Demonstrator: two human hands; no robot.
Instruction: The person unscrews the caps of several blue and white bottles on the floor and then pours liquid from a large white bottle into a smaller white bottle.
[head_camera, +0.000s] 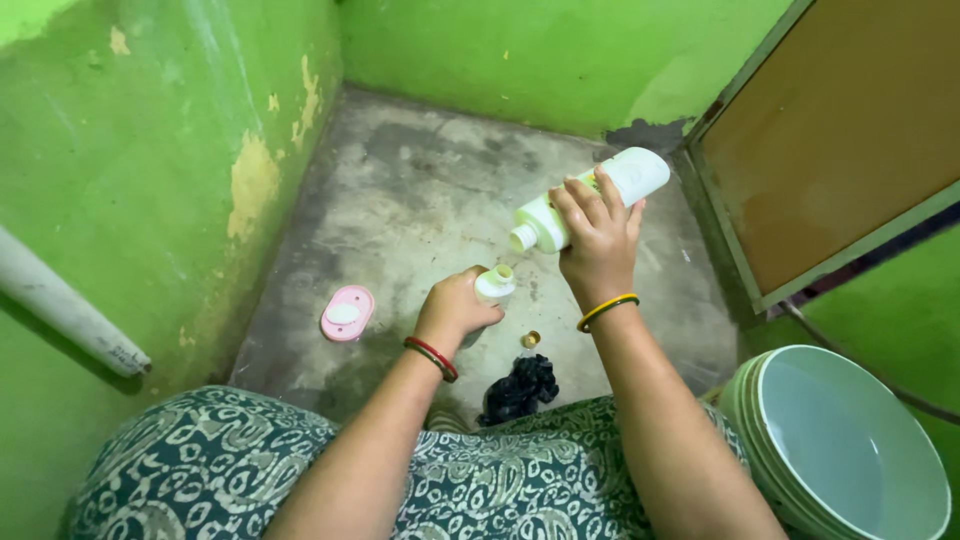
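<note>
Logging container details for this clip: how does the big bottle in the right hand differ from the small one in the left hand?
The large white-and-green bottle is far bigger than the small pale bottle. The large one is tipped nearly flat, its mouth pointing down-left toward the small one, which stands upright. The right hand wraps the large bottle from above; the left hand grips the small one by its side. Both are open and uncapped, held above the concrete floor.

bottle (590, 200) in right hand (600, 240), tilted, mouth at 8 o'clock above small bottle (495, 283) | small bottle in left hand (455, 308) | soap case (347, 313) on floor (420, 190) at 9 o'clock of left hand | cap (531, 339), cloth (520, 388) at 5 o'clock | basin (850, 450) far at 4 o'clock | pipe (60, 310) on wall at 9 o'clock
</note>
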